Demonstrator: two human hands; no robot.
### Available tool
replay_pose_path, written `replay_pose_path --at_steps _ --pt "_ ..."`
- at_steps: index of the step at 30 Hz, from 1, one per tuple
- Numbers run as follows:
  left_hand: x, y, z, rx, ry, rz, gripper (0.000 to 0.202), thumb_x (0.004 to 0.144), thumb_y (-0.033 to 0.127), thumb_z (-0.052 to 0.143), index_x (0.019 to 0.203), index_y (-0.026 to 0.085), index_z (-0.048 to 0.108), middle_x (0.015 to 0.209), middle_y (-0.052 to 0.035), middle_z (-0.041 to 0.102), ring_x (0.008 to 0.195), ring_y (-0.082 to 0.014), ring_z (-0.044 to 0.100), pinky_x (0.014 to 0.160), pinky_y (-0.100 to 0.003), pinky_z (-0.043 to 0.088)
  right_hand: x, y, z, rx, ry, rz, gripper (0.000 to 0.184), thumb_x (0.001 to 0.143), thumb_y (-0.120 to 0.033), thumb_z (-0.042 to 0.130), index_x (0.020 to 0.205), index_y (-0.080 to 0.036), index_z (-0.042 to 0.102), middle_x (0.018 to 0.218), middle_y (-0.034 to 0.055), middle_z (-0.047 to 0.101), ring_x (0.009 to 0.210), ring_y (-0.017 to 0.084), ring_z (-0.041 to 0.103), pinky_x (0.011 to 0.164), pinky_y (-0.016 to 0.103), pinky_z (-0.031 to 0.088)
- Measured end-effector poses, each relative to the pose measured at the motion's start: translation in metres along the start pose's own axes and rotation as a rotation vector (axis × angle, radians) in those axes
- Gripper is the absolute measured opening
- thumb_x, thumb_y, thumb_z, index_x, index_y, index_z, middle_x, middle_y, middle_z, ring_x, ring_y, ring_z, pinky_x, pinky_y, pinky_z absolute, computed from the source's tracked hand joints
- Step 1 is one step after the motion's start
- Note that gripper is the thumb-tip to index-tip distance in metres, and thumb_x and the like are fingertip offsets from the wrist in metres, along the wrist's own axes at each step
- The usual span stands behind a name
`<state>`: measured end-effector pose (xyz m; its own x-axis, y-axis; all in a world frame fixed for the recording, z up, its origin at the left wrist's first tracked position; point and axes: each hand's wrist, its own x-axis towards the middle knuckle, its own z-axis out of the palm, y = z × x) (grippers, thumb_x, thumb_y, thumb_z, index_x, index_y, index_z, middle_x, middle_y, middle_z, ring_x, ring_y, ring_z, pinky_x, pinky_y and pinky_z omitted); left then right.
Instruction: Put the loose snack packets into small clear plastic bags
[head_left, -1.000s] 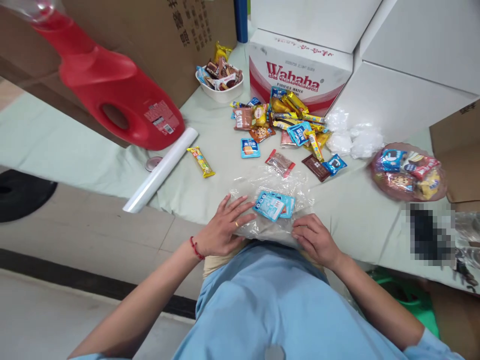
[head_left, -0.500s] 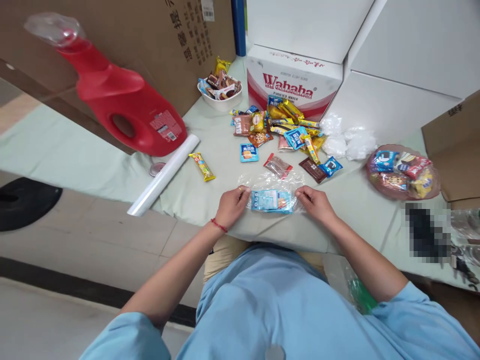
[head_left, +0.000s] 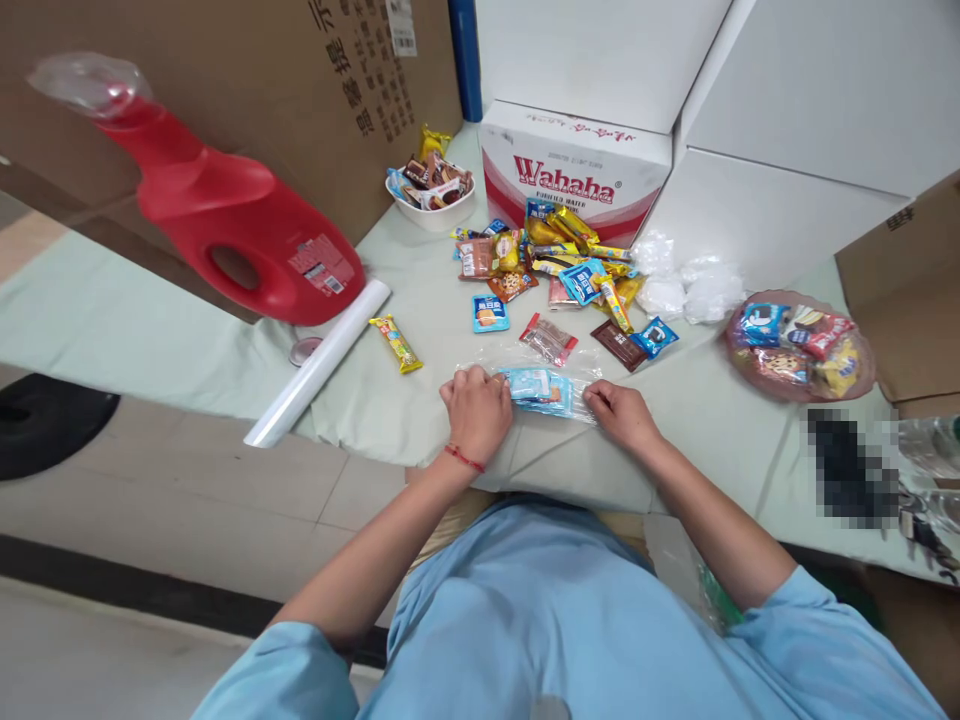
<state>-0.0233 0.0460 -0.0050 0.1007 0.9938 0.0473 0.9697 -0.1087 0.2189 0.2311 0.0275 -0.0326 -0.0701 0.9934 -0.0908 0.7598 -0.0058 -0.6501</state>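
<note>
You've folded clear plastic film (head_left: 582, 405) over blue snack packets (head_left: 541, 390) near the table's (head_left: 697, 430) front edge, partly covering them; your right hand (head_left: 621, 412) pinches one end, your left hand (head_left: 477, 415) curls, its grip hidden.

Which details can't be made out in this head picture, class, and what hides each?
Palm of the left hand: head view, hidden by its back.
Fine print on the blue packets beside that hand: head view, too small.
Dark item, right: head view, pixelated.
Black round object: head view, cut by left edge.
Lower front of the Wahaha box: head view, behind snack pile.
</note>
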Motion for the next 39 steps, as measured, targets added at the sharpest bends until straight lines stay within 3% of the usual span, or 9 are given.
replay_pose_path --at_steps 12,15,18,23,29,32,34,37,39 --pt "-0.005 -0.006 0.009 -0.269 0.022 0.053 0.032 0.103 0.039 0.049 0.094 0.024 0.075 0.112 -0.0064 0.075 0.111 -0.0295 0.054 0.088 -0.045 0.034 -0.002 -0.001 -0.002 0.003 -0.006 -0.038 0.028 0.097 -0.037 0.048 0.092 -0.021 0.07 0.078 0.0035 0.072 0.069 0.019 0.062 0.067 0.027 0.039" --pt "0.001 -0.009 0.016 -0.334 -0.006 -0.022 0.034 0.106 0.035 0.041 0.097 0.023 0.071 0.101 -0.0066 0.076 0.104 -0.0269 0.059 0.085 -0.041 0.036 -0.002 -0.001 -0.004 -0.003 -0.009 -0.033 0.028 0.097 -0.038 0.048 0.091 -0.021 0.07 0.075 0.003 0.071 0.066 0.018 0.06 0.066 0.027 0.039" --pt "0.008 -0.009 0.02 -0.317 0.039 -0.086 0.033 0.106 0.035 0.039 0.101 0.022 0.069 0.109 -0.0088 0.074 0.105 -0.0278 0.058 0.085 -0.039 0.038 -0.001 -0.002 -0.005 -0.003 -0.015 -0.032 0.029 0.096 -0.038 0.048 0.091 -0.021 0.07 0.075 0.003 0.07 0.066 0.018 0.059 0.066 0.027 0.039" --pt "0.016 0.0 0.022 -0.323 0.008 -0.092 0.033 0.106 0.035 0.039 0.101 0.024 0.069 0.1 -0.0079 0.075 0.106 -0.0288 0.059 0.088 -0.04 0.038 -0.001 -0.003 -0.003 -0.003 -0.013 -0.027 0.029 0.096 -0.038 0.048 0.09 -0.02 0.07 0.077 0.0032 0.071 0.069 0.018 0.061 0.067 0.027 0.041" --pt "0.02 0.004 0.031 -0.37 0.015 -0.118 0.027 0.104 0.03 0.044 0.108 0.024 0.07 0.102 -0.0076 0.076 0.109 -0.0279 0.06 0.094 -0.044 0.038 -0.001 -0.016 -0.037 -0.143 -0.106 -0.023 0.034 0.101 -0.04 0.044 0.1 -0.021 0.071 0.082 0.0049 0.074 0.074 0.021 0.066 0.069 0.029 0.044" --pt "0.019 0.003 0.034 -0.334 0.067 -0.106 0.023 0.1 0.03 0.05 0.105 0.025 0.072 0.106 -0.0079 0.075 0.113 -0.0299 0.056 0.093 -0.045 0.039 0.015 -0.037 -0.059 -0.361 0.041 -0.092 0.034 0.102 -0.041 0.047 0.106 -0.02 0.073 0.102 0.0108 0.075 0.091 0.026 0.066 0.078 0.033 0.045" --pt "0.016 0.002 0.033 -0.311 0.101 -0.101 0.02 0.096 0.028 0.055 0.1 0.025 0.074 0.11 -0.0086 0.073 0.115 -0.0313 0.053 0.093 -0.046 0.039 0.034 -0.051 -0.062 -0.429 0.1 -0.214 0.034 0.1 -0.04 0.052 0.118 -0.018 0.071 0.113 0.0141 0.073 0.104 0.029 0.063 0.088 0.037 0.046" --pt "0.013 0.003 0.031 -0.305 0.122 -0.117 0.018 0.092 0.024 0.057 0.095 0.025 0.075 0.113 -0.0111 0.07 0.114 -0.0335 0.052 0.093 -0.049 0.041 0.071 -0.066 -0.045 -0.434 0.0 -0.364 0.049 0.09 -0.038 0.071 0.133 -0.017 0.066 0.113 0.0149 0.072 0.11 0.032 0.059 0.094 0.039 0.045" --pt "0.011 0.004 0.03 -0.32 0.144 -0.13 0.02 0.091 0.024 0.058 0.1 0.024 0.076 0.116 -0.0132 0.067 0.115 -0.0353 0.052 0.094 -0.051 0.042 0.092 -0.069 -0.03 -0.403 -0.119 -0.353 0.045 0.085 -0.031 0.076 0.127 -0.017 0.07 0.102 0.0117 0.075 0.101 0.029 0.061 0.088 0.034 0.046"
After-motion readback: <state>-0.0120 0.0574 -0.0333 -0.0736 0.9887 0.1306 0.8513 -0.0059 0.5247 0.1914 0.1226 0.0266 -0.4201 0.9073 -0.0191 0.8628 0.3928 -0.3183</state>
